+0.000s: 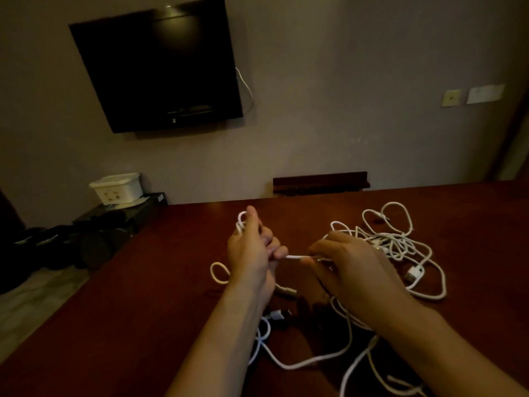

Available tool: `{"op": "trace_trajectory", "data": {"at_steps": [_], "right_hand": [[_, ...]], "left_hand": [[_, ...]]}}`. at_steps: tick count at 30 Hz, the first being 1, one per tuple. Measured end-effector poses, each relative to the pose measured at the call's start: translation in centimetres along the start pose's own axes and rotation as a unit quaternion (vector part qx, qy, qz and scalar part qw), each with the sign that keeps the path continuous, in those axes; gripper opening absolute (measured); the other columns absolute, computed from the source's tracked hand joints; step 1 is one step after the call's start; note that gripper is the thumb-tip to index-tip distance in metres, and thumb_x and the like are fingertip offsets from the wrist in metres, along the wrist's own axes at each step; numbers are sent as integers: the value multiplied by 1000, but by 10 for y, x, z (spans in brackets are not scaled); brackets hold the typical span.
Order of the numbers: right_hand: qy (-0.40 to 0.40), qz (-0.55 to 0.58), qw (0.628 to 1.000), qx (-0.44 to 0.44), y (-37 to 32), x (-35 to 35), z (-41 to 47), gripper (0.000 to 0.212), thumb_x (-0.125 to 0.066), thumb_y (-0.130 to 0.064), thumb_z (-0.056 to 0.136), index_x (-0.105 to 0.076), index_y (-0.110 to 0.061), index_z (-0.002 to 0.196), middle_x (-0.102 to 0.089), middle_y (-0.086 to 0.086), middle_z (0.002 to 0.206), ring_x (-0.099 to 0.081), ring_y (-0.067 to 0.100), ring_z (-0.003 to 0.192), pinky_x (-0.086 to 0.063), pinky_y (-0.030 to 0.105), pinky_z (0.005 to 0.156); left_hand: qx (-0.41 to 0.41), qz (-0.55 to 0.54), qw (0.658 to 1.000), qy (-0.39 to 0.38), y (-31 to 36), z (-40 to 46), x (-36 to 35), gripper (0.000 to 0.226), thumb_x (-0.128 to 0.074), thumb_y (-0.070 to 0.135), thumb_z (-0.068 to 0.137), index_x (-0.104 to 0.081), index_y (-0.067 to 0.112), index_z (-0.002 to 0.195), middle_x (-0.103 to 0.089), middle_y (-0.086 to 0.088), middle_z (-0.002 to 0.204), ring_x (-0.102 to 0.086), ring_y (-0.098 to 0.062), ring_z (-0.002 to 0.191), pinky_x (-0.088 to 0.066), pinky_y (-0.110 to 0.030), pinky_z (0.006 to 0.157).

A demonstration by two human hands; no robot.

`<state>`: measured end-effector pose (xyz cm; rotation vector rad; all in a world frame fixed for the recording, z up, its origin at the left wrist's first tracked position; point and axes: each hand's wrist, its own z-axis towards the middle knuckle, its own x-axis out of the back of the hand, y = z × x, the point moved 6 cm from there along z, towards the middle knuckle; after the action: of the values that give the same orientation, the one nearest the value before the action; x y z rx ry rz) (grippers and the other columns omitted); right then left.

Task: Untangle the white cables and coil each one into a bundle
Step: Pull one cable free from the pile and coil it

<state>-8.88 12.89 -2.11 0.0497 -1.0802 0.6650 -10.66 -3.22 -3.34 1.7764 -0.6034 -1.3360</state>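
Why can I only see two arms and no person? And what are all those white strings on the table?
The camera sits on the person's head and looks down, so you see only their arms. The left hand and the right hand each pinch a short stretch of one white cable stretched between them. The strings are charging cables. A tangled pile of cables lies on the dark red table, to the right, and more cable loops lie near the arms. A black TV hangs on the wall behind.
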Motion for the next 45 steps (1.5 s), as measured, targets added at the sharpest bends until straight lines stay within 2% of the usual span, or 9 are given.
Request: {"op": "trace_trajectory", "data": {"at_steps": [4,10,17,20,23,28,33,38,45], "right_hand": [[-45,-38,998,26,-3,-9,1,43,-30,-53,100,-64,-39,123,-61,-21,119,-49,3,118,-29,33,116],[52,266,962,-16,11,0,2,17,-58,-32,97,-72,-34,105,-64,-21,99,-62,3,97,-56,24,82],[98,377,920,-45,19,12,1,22,-71,-10,95,-70,-29,107,-71,-19,101,-70,4,95,-60,23,78],[77,373,924,-31,18,12,2,29,-73,-4,92,-69,-30,107,-70,-20,101,-69,0,98,-57,15,77],[83,312,946,-10,17,10,1,32,-75,-6,91,-68,-30,111,-69,-17,103,-67,1,103,-56,16,83],[97,249,964,17,9,11,0,35,-73,-20,89,-63,-30,122,-67,-16,112,-64,1,108,-58,27,89],[55,347,936,-23,9,5,-1,67,-79,-26,90,-44,-40,145,-58,-14,124,-66,6,109,-62,30,82],[-32,358,930,-77,26,-13,1,14,-55,-24,107,-66,-33,111,-70,-10,95,-67,6,85,-57,40,77],[95,367,920,-101,30,-2,6,17,-59,-24,104,-70,-32,94,-69,-3,77,-65,17,66,-55,41,61]], "left_hand": [[-76,45,995,46,8,4,9,34,-47,46,109,-50,15,94,-42,4,58,-35,-8,45,-28,-21,39],[-215,325,920,38,8,8,10,34,-55,42,107,-55,21,81,-52,0,65,-50,-16,57,-44,-37,55],[110,218,942,-231,-29,-16,-18,32,-63,46,102,-58,16,94,-41,0,63,-37,-10,47,-29,-22,42],[131,230,915,-303,-30,-24,-23,39,-59,52,102,-69,14,102,-60,-8,73,-60,-18,60,-49,-31,56],[136,249,909,-306,-31,-29,-24,43,-58,54,101,-72,13,106,-73,-11,87,-72,-24,76,-63,-37,69],[124,245,918,-286,-33,-24,-20,40,-69,56,89,-59,18,90,-43,1,59,-34,-10,43,-23,-22,42],[105,273,921,-258,-28,-22,-19,55,-60,73,89,-62,24,65,-41,5,55,-30,-9,41,-21,-20,40],[160,136,940,-267,-29,-16,-16,85,-32,104,67,-39,20,62,-25,4,50,-19,-10,41,-17,-21,38],[146,95,936,-307,-32,-16,-21,89,-56,106,45,-41,21,66,-25,6,51,-23,-7,40,-23,-19,37]]}}
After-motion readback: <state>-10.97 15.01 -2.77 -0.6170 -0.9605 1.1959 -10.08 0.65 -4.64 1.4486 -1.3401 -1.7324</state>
